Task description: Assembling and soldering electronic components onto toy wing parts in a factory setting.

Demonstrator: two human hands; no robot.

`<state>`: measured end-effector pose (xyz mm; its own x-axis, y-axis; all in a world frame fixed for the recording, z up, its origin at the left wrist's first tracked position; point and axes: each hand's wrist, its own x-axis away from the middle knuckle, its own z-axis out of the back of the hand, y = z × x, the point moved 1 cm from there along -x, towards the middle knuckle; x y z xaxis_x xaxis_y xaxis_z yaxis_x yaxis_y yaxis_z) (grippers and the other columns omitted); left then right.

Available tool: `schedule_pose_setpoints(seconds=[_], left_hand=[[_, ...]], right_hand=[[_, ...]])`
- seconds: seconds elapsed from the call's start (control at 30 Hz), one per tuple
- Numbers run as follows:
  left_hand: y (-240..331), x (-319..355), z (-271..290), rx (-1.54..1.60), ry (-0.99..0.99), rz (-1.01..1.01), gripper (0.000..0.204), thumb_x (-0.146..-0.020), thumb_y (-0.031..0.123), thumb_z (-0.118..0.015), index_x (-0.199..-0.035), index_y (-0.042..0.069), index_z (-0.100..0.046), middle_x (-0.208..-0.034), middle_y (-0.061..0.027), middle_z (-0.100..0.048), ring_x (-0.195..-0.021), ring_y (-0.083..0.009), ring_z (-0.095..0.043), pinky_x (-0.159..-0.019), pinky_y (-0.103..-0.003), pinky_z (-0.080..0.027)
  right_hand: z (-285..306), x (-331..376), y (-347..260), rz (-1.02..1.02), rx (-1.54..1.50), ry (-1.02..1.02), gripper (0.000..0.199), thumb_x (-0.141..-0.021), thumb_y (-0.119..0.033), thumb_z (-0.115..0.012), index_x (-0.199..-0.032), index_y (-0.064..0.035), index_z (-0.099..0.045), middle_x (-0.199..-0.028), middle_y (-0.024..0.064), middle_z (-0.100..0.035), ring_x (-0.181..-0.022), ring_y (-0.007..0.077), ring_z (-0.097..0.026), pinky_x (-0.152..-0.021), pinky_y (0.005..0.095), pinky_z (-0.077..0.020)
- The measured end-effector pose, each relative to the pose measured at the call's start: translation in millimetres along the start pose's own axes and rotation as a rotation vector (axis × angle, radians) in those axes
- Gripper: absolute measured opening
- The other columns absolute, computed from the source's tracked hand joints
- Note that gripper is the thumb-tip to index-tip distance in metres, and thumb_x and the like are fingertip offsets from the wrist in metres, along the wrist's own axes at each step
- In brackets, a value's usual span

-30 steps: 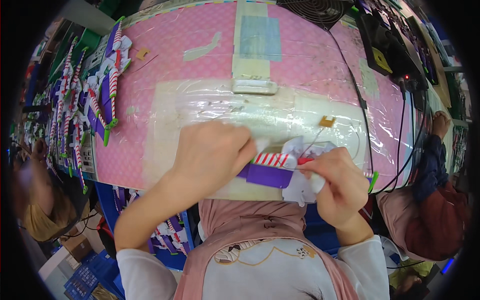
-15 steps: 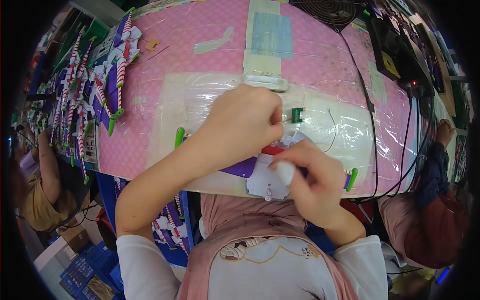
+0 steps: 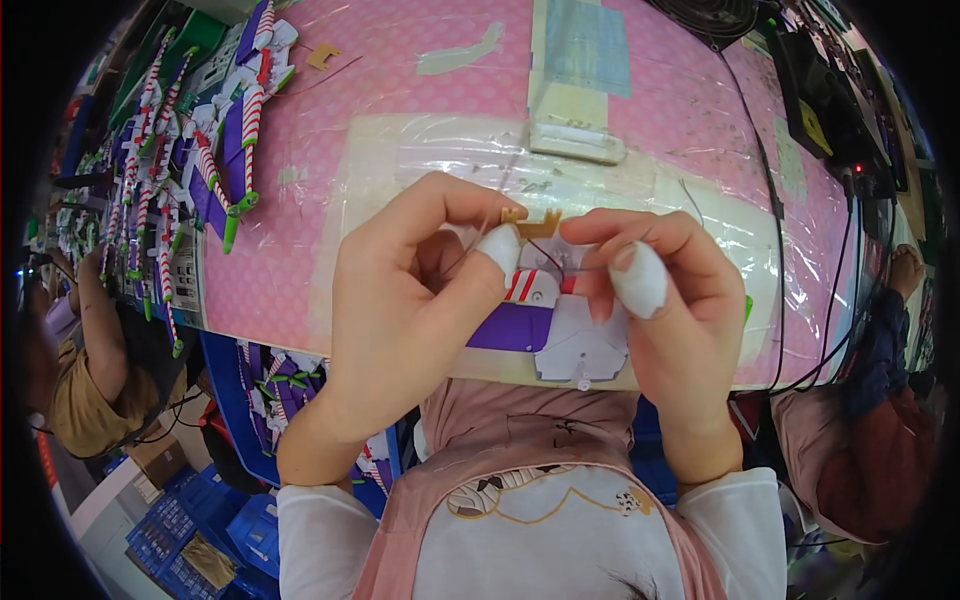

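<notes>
Both my hands are raised close together over the near edge of the pink table [image 3: 420,90]. My left hand [image 3: 415,300] and my right hand [image 3: 665,300] pinch a small purple, white and red-striped toy part [image 3: 545,320] between them. A small tan circuit piece [image 3: 532,220] with thin wires sits at my fingertips, above the part. White tape wraps my left thumb and a right finger. A clear plastic sheet [image 3: 400,170] covers the table under my hands.
A pile of purple, red-striped and green toy parts [image 3: 215,150] lies at the table's left. A white block [image 3: 578,142] rests beyond my hands. Black cables [image 3: 800,230] run down the right side. Other people sit at the left [image 3: 85,370] and right [image 3: 880,440]. Blue crates [image 3: 190,540] stand below.
My hands have lifted the toy part nearer to the camera, and the tan circuit piece is now at my fingertips. The view has shifted closer to the table.
</notes>
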<state>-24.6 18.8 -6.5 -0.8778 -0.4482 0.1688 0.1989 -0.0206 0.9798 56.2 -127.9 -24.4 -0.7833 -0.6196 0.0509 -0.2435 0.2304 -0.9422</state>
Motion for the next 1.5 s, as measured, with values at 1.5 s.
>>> schedule_pose_setpoints(seconds=[1.5], left_hand=[[13.0, -14.3, 26.3, -0.109, -0.287, -0.128, 0.008, -0.072, 0.001, -0.061, -0.08, 0.001, -0.06, -0.076, -0.0027, -0.055, -0.057, -0.0058, -0.046, -0.046, -0.019, -0.032]], right_hand=[[3.9, 0.7, -8.6, 0.416, 0.854, -0.259, 0.018, -0.068, 0.008, -0.057, -0.084, 0.0006, -0.061, -0.072, 0.0114, -0.056, -0.059, 0.0237, -0.056, -0.051, 0.0293, -0.0443]])
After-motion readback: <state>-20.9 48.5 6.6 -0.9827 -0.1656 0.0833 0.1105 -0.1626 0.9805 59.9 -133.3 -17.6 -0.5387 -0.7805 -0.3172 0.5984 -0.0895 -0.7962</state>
